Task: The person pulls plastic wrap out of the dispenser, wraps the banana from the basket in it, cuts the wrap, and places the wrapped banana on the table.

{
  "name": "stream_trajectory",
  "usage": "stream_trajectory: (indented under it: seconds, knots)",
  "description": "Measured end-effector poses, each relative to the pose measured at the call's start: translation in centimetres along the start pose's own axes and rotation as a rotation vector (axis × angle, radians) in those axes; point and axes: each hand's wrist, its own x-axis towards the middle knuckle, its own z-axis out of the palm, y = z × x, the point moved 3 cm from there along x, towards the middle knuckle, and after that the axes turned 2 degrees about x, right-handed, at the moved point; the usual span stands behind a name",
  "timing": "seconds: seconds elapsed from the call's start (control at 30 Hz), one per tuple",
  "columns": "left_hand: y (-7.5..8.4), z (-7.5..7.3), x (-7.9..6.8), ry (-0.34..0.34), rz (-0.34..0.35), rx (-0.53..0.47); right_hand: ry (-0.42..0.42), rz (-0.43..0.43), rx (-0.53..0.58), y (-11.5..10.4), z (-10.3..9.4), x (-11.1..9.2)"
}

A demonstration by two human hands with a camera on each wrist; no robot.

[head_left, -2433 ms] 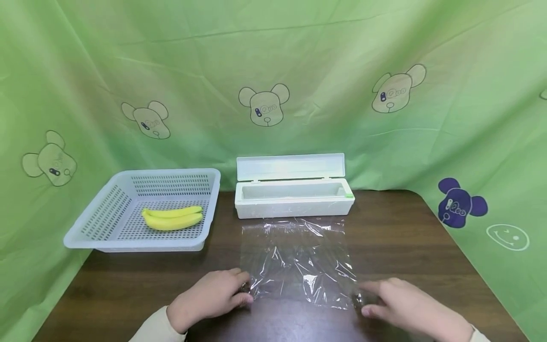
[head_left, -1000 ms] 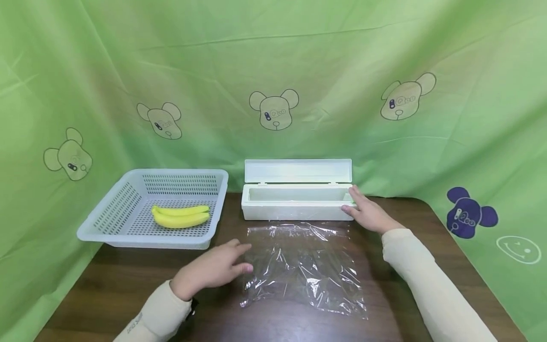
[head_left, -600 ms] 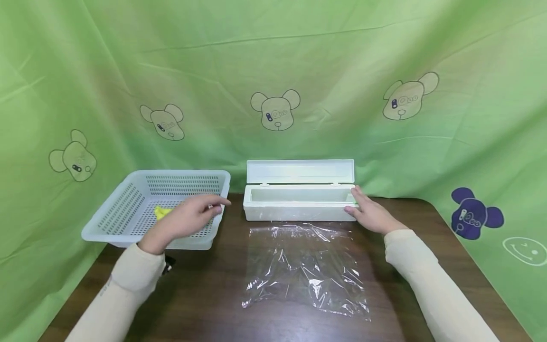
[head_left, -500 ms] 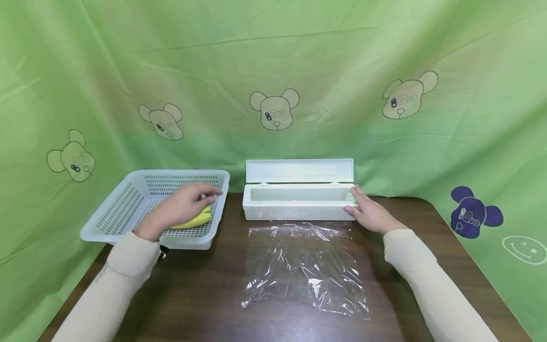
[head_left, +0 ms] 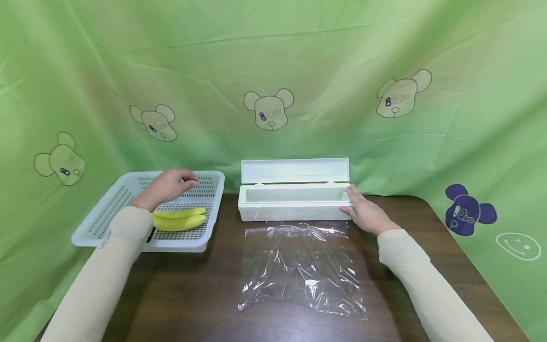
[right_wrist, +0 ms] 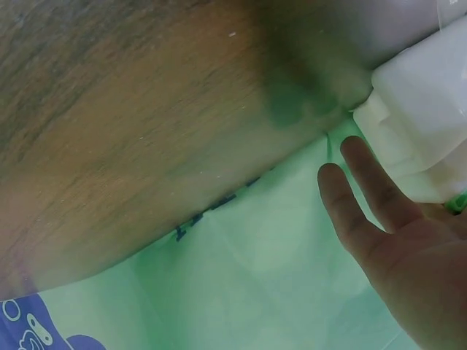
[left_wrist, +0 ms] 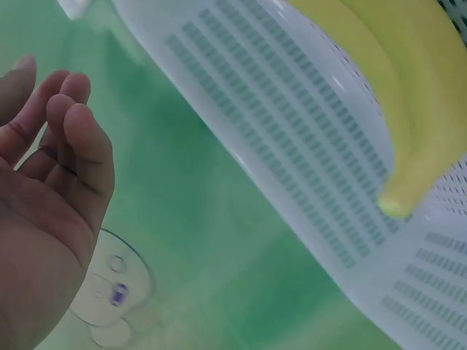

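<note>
In the head view my left hand (head_left: pixel 168 185) hovers over the back of the white plastic basket (head_left: pixel 213 209), its fingers loosely bent around nothing. Just below it lies a pair of yellow bananas (head_left: pixel 179 222); the left wrist view shows the hand (left_wrist: pixel 55 197) apart from the bananas (left_wrist: pixel 408 131). With straight fingers, my right hand (head_left: pixel 366 213) rests against the right end of a white cling film box (head_left: pixel 290 212), its lid (head_left: pixel 295 171) raised. A sheet of clear cling film (head_left: pixel 299 270) runs from the box front toward me, flat but wrinkled.
All of this stands on a dark brown wooden table (head_left: pixel 192 289). A green curtain (head_left: pixel 333 128) with printed bear heads hangs right behind the box and basket and along both sides. The table's right edge slants toward me.
Both hands have let go of the film's near corners. My right hand has gone forward to the box's right end. My left hand has moved left and forward over the basket, past the bananas.
</note>
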Motion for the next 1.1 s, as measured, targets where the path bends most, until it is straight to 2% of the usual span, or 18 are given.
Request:
stream_trajectory:
  seconds: [0.17,0.3,0.43,0.53,0.67,0.8,0.9,1.0,1.1]
  knots:
    - [-2.5,-1.5,-0.4,0.002,-0.067,-0.059,0.007,-0.006,-0.006,-0.3,-0.1,0.5]
    - [-5.2,-2.4,-1.7,-0.021,-0.116,-0.123,0.008,-0.012,-0.005,-0.6,-0.2,0.8]
    - [-8.1,-3.1,-3.2,-0.090,-0.106,-0.149,0.007,-0.010,0.007,-0.9,-0.3,0.9]
    - [-9.7,-3.3,-4.2,-0.176,-0.081,-0.140,0.005,-0.008,0.017,-1.0,-0.4,0.9]
    - [-10.5,-3.1,-4.5,-0.290,-0.098,-0.128,0.005,-0.007,0.022,-0.7,-0.4,0.8]
    - [-10.5,-2.4,-3.8,-0.396,-0.204,-0.131,0.003,0.014,0.021,-0.1,-0.2,0.3]
    - [-10.3,-1.8,-3.2,-0.469,-0.315,-0.156,0.001,0.024,0.025,0.3,0.0,-0.1]
    - [-10.4,-1.3,-3.0,-0.504,-0.399,-0.179,0.000,0.014,0.029,0.3,0.3,-0.1]
    - [-10.5,-1.2,-3.1,-0.513,-0.437,-0.214,0.005,0.002,0.024,0.1,0.4,0.1]
